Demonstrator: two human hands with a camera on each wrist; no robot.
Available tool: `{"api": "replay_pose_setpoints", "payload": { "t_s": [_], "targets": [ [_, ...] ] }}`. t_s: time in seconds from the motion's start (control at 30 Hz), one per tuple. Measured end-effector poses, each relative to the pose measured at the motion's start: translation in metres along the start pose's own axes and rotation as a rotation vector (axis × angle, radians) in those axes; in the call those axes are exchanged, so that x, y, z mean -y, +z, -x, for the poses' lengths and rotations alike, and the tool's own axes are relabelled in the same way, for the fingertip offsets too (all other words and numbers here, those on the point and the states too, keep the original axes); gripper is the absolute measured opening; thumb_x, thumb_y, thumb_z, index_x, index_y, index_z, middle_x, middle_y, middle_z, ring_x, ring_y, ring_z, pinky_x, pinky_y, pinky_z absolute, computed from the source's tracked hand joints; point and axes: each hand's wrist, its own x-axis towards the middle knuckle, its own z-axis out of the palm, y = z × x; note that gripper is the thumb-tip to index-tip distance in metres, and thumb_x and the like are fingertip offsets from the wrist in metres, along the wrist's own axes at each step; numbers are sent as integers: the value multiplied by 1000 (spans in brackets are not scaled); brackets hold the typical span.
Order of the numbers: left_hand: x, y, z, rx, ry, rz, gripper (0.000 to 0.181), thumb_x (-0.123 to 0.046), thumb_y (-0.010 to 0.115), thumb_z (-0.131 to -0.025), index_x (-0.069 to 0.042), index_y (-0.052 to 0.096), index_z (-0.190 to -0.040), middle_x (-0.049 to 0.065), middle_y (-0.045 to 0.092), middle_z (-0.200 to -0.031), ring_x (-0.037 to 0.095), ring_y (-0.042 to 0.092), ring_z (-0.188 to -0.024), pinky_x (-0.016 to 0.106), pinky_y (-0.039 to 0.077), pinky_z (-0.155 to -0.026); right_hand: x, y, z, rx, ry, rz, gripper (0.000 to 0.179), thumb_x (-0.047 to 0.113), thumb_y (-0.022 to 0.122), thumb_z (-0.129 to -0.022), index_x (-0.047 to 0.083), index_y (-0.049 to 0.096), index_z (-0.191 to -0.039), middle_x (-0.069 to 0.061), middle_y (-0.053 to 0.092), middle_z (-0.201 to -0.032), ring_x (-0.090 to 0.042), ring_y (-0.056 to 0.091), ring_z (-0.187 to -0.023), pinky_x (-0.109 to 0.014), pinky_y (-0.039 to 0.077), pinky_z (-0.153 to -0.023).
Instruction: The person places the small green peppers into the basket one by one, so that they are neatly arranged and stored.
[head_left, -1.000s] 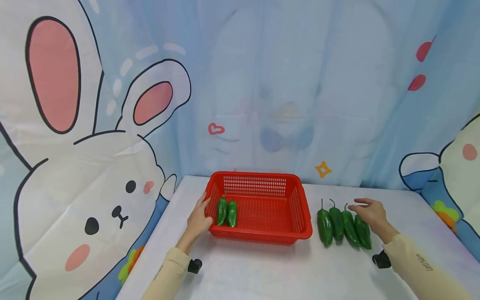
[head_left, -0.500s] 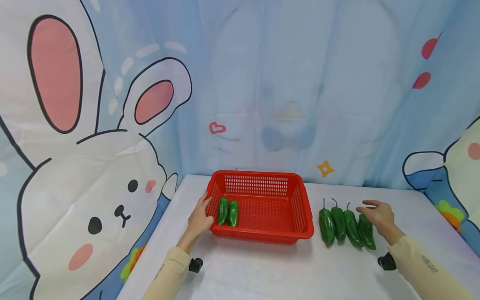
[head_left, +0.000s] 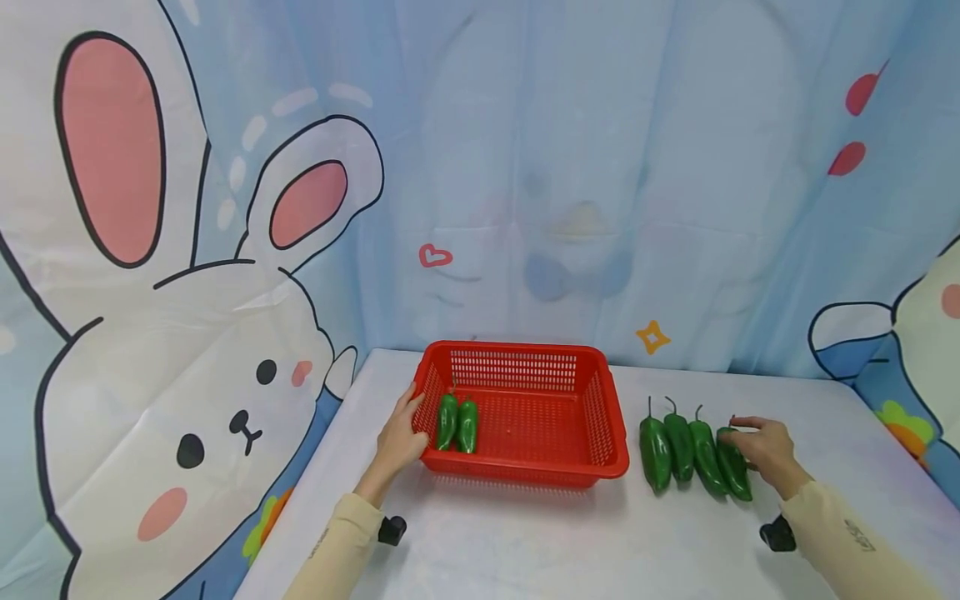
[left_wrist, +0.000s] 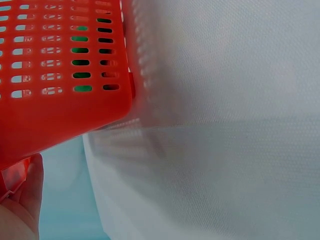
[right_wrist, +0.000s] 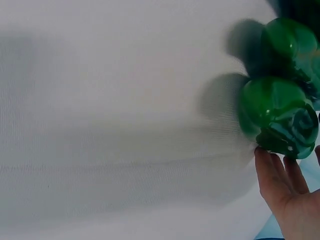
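on the white desk (head_left: 525, 542) we saw a red basket (head_left: 528, 469) with slotted walls, set near the back edge. our left hand (head_left: 401, 433) held it at the left side, the fingers closed on the rim close to the front corner. inside, against the left end, two green peppers (head_left: 467, 427) lay side by side with their stems toward the back; in the left wrist view we caught bits of green through the slots.

to the right of the basket and apart from it, four more green peppers lay in a row on the desk, stems pointing back: the first pepper (head_left: 656, 454), the second pepper (head_left: 680, 447), the third pepper (head_left: 708, 458) and the rightmost pepper (head_left: 733, 471). we had our right hand (head_left: 768, 450) at that last one, the fingers fairly straight and a little spread, their tips touching its outer side while the pepper rested on the desk.

we wore cream sleeves (head_left: 832, 521), with a black device (head_left: 777, 534) below the right wrist. behind the desk hung a light blue curtain (head_left: 480, 125) printed with a large white rabbit (head_left: 225, 367).
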Motion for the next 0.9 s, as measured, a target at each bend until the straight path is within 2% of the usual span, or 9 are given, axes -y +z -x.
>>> {"api": "replay_pose_setpoints", "payload": {
  "t_s": [0.1, 0.2, 0.3, 0.37, 0.4, 0.53, 0.63, 0.7, 0.9],
  "targets": [
    [0, 1, 0, 1, -3, 5, 74, 1, 54, -70, 2, 47, -144, 9, 30, -159, 33, 35, -142, 60, 40, -100, -9, 2, -13, -8, 20, 16, 61, 13, 62, -87, -14, 42, -138, -40, 36, -138, -50, 48, -115, -46, 54, -64],
    [0, 1, 0, 0, -4, 10, 74, 2, 55, -71, 2, 47, -144, 10, 30, -159, 33, 35, -141, 60, 40, -100, -16, 2, -21, -6, 29, 11, 61, 14, 63, -87, -13, 43, -138, -40, 37, -137, -49, 51, -111, -37, 51, -54],
    [1, 1, -1, 0, -5, 5, 74, 2, 55, -71, 2, 47, -144, 10, 30, -159, 33, 36, -141, 60, 41, -99, -19, 2, -23, -10, 32, -9, 62, 14, 64, -87, -14, 43, -137, -41, 37, -136, -50, 52, -109, -40, 53, -56],
    [2, 1, -1, 0, -5, 4, 74, 2, 55, -71, 2, 47, -144, 9, 30, -159, 33, 36, -141, 60, 41, -99, -20, 2, -24, -21, 34, -23, 62, 15, 64, -87, -15, 44, -137, -41, 39, -134, -50, 54, -108, -35, 53, -53],
    [2, 1, -1, -1, -5, 3, 74, 2, 55, -71, 2, 47, -144, 9, 31, -159, 32, 36, -141, 60, 41, -99, -20, 1, -24, -20, 38, -32, 62, 15, 65, -87, -15, 43, -137, -42, 38, -135, -51, 53, -109, -39, 55, -57],
    [0, 1, -1, -2, 1, 11, 74, 2, 55, -70, 1, 48, -144, 8, 31, -159, 31, 36, -141, 58, 41, -99, -16, -4, -22, -29, 48, -46, 63, 16, 66, -87, -15, 43, -137, -41, 37, -136, -52, 51, -114, -41, 56, -61],
    [-1, 1, -1, -4, 6, 10, 74, 2, 54, -70, 2, 48, -143, 8, 31, -159, 31, 36, -141, 58, 41, -99, -9, -8, -18, -43, 27, -49, 63, 16, 66, -88, -15, 44, -137, -41, 39, -136, -52, 52, -114, -49, 57, -68],
    [-1, 0, 0, -2, 5, 12, 74, 2, 54, -70, 2, 47, -144, 8, 31, -159, 31, 35, -142, 57, 41, -99, -2, -11, -14, -43, 4, -52, 64, 17, 66, -88, -16, 43, -137, -41, 41, -135, -51, 55, -111, -58, 52, -78],
    [-1, -2, 1, 6, -11, 12, 75, 2, 54, -70, 1, 47, -144, 8, 30, -159, 32, 36, -141, 57, 44, -94, 25, -17, 12, 2, -40, -107, 66, 17, 63, -90, -19, 38, -139, -42, 39, -136, -45, 62, -101, -56, 50, -86]
  ]
}}
